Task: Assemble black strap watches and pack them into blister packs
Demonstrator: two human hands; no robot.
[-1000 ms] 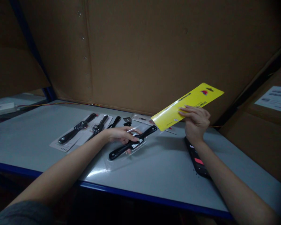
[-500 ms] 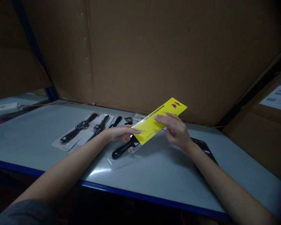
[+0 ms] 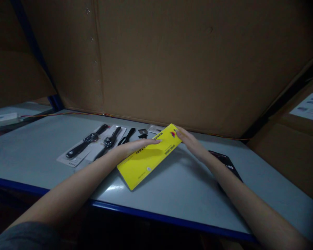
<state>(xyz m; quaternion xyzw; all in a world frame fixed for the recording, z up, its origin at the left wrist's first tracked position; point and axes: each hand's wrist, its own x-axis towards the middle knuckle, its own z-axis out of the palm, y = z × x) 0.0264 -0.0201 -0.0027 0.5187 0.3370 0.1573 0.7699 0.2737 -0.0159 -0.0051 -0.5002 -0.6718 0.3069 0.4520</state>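
Note:
Over the bench I hold a yellow woodworking-tool package card [image 3: 143,161], printed face up and slanting down to the left. My left hand [image 3: 138,146] grips its far long edge, thumb lying on the printed face and fingers hidden beneath. At the upper right end, my right hand [image 3: 189,140] pinches the card, its other fingers mostly behind. Any tool or plastic under the card is hidden from me. Left of my hands lie two packaged spokeshaves [image 3: 87,140] [image 3: 109,141] with black handles, and a loose black tool [image 3: 127,136].
Small dark metal parts [image 3: 143,132] and a clear packet [image 3: 155,129] lie behind my left hand. A black phone-like object [image 3: 225,163] sits under my right forearm. Cardboard walls [image 3: 156,62] stand behind and beside the grey bench [image 3: 172,201], which has a blue front edge.
The yellow card has moved down and left, and the black handle that stuck out below it is now out of sight. My right hand has shifted to the card's upper end.

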